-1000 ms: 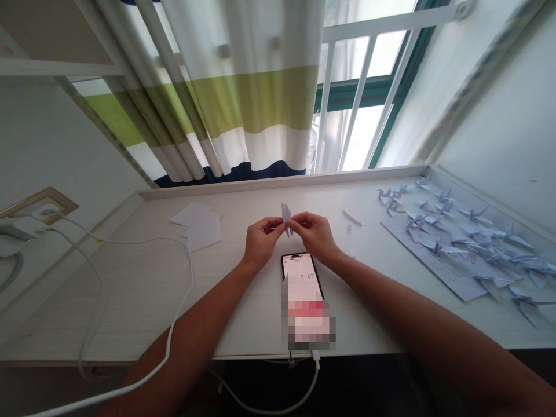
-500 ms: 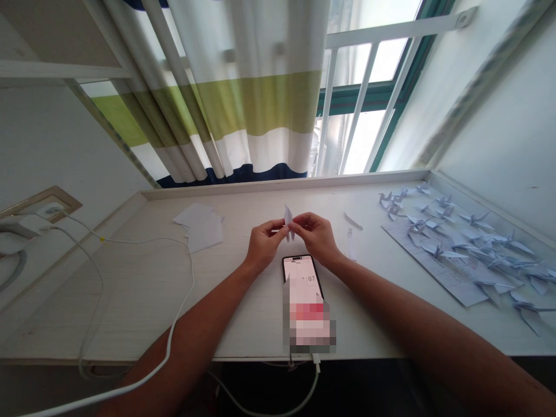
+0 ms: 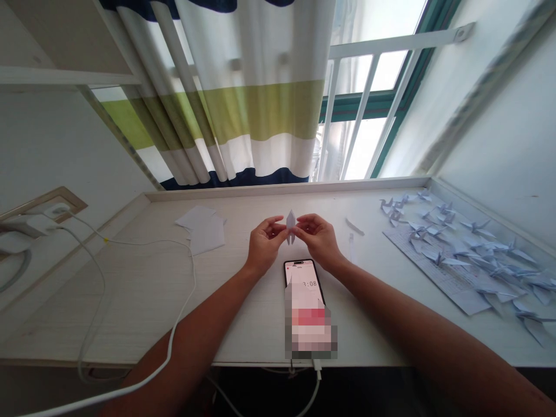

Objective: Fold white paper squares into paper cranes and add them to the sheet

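A small folded white paper (image 3: 291, 223), narrow and diamond-shaped with a pointed top, stands upright between my hands above the desk. My left hand (image 3: 266, 243) pinches its left side with thumb and fingers. On the other side, my right hand (image 3: 319, 237) grips the right edge the same way. The paper's lower end splits into points between the thumbs. Just below my hands lies a phone (image 3: 304, 289) with a timer-like display, partly blurred out.
Many folded paper cranes (image 3: 460, 243) cover the right side, some on a printed sheet (image 3: 434, 272). White paper squares (image 3: 206, 231) lie at left. Thin paper strips (image 3: 355, 226) rest right of my hands. A white cable (image 3: 191, 278) crosses my left forearm; another plugs into the phone.
The folded paper has turned to show a wider diamond face, and my fingers have spread slightly at its sides. The view has tilted up a little.
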Demonstrator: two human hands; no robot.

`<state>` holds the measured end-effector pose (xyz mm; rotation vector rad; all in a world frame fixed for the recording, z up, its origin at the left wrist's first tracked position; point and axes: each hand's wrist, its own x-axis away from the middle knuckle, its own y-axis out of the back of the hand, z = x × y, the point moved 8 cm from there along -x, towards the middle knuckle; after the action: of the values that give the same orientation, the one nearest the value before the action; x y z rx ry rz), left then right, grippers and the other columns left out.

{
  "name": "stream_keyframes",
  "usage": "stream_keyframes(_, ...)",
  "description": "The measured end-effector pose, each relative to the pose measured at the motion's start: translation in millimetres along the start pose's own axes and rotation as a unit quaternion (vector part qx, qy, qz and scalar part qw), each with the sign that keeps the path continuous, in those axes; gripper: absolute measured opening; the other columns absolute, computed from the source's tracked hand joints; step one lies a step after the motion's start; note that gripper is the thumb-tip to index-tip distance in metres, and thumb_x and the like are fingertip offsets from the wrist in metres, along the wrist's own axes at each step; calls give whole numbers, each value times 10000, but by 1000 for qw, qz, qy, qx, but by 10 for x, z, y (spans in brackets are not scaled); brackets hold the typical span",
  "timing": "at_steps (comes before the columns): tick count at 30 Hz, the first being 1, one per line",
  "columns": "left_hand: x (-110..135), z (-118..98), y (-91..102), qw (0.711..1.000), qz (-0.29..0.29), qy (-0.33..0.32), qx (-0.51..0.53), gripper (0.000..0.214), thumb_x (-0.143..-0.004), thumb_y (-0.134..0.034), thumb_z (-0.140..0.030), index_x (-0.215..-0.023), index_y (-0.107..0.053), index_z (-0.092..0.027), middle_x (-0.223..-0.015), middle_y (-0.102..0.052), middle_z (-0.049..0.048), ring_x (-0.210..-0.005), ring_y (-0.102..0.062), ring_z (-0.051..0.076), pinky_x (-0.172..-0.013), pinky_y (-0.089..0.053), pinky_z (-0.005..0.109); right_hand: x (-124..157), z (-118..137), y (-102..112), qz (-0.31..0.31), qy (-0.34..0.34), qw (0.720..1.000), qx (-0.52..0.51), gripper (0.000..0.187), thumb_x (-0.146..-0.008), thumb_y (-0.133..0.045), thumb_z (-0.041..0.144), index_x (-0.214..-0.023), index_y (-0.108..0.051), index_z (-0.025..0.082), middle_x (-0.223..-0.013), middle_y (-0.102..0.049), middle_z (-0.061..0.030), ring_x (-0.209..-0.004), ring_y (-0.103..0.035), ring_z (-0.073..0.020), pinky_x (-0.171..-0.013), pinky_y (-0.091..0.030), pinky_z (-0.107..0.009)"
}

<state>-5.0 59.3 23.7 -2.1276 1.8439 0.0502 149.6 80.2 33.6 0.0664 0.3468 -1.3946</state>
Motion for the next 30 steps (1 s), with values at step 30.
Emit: stream_keyframes(30,43,123,-125,990,125,66,-28,369,-678,-876,-432,-869,-765,-137,-844,-787,107,-773,-733,217,-767,-569,355,-10,-24,-39,66,-54,996,18,371,-675,-861,506,-736,-696,180,-702,-714,-31,-655,-655,-179,-663,-530,-331)
